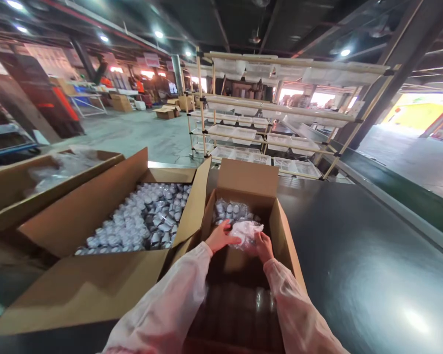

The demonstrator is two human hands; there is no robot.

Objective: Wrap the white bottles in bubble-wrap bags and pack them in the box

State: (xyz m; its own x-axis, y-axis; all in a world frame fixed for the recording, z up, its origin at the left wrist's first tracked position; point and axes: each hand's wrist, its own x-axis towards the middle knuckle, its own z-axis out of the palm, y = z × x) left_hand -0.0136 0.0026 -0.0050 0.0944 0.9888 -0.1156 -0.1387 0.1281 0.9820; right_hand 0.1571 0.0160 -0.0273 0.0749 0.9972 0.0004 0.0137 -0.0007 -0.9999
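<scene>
While half-curled hands point(220, 239) pinch whitish crumpled plastic point(245, 231), bagged white pieces point(232, 210) lie in a brown cardboard box point(248, 178), black table point(335, 236) below, pale-framed rack point(280, 109) beyond.

Broad, dark, smooth work surface point(354, 236), glossy toward the near right, with a bright patch of reflected light. Directly upon it, an open cardboard carton point(288, 241), far flap raised. Just beside it at left, a wider open carton point(84, 211), near flap folded outward, underside hidden and contact with the surface therefore not discernible.
</scene>
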